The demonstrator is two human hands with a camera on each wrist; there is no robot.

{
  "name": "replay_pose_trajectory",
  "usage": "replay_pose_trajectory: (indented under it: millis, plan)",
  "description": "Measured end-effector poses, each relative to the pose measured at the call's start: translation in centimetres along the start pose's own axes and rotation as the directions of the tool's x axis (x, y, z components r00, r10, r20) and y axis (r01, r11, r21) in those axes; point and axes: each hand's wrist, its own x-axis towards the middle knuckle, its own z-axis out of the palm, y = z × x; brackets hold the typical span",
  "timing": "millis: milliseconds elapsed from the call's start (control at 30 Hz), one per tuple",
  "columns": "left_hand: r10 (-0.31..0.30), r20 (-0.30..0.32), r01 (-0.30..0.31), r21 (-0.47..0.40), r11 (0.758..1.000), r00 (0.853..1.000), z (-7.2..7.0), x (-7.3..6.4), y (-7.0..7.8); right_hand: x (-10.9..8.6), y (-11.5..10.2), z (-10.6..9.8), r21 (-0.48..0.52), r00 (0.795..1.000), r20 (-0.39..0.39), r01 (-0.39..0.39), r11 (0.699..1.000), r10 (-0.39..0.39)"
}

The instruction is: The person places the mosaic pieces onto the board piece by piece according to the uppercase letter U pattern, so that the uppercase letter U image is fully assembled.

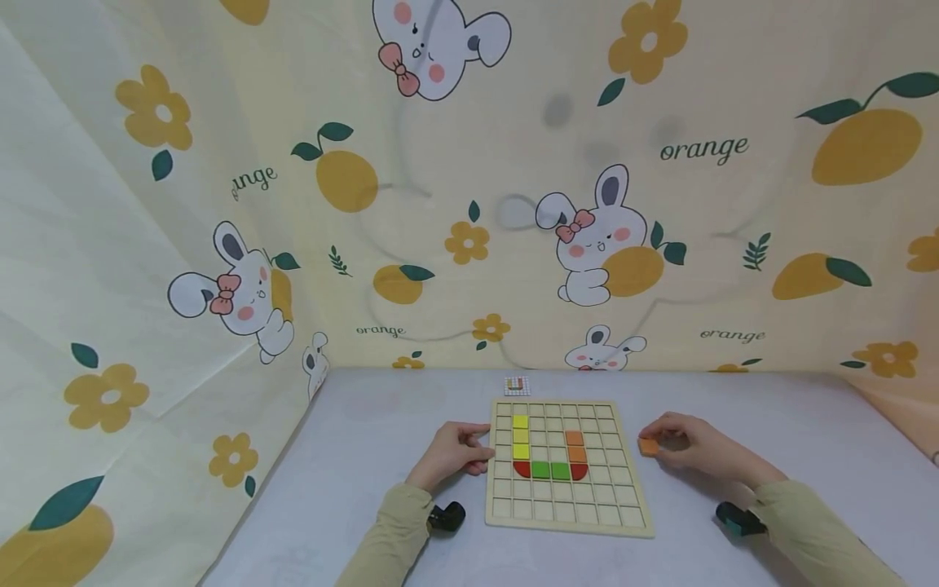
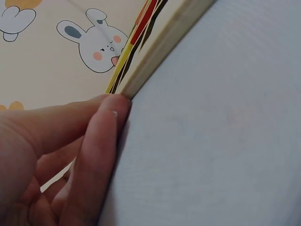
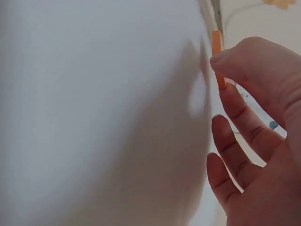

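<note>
A light wooden grid board [image 1: 543,510] lies on the table, holding yellow tiles [image 1: 520,436], green tiles [image 1: 540,470], orange tiles [image 1: 575,447] and rounded red pieces [image 1: 579,471] set out like a U. At its left edge, my left hand [image 1: 455,448] grips the rim with thumb and forefinger; the left wrist view shows these fingertips [image 2: 120,101] right at the rim. Off the board's right side, my right hand [image 1: 693,444] pinches a small orange tile [image 1: 649,447] between thumb and forefinger. That tile [image 3: 218,59] appears edge-on in the right wrist view, the other fingers loosely bent below.
Behind the board lies a small card [image 1: 517,386] printed with a similar U pattern. The white table [image 1: 367,408] ends at a cream curtain [image 1: 440,147] with rabbits and oranges. Dark wrist devices [image 1: 449,517] sit at both sleeves, close over the table.
</note>
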Motion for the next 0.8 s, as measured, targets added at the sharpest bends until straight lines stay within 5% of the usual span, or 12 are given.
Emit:
replay_pose_trajectory:
  millis: [300,800]
  plan:
    - [-0.003,-0.001,0.003,0.022,1.000,1.000,0.1,0.0,0.1,3.1,-3.1,0.3,0.003,0.997,-0.048,0.054,0.999,-0.054]
    - [0.008,0.002,-0.008,0.012,1.000,1.000,0.0,0.1,-0.1,8.0,-5.5,2.8,0.062,0.981,0.005,0.194,0.979,-0.195]
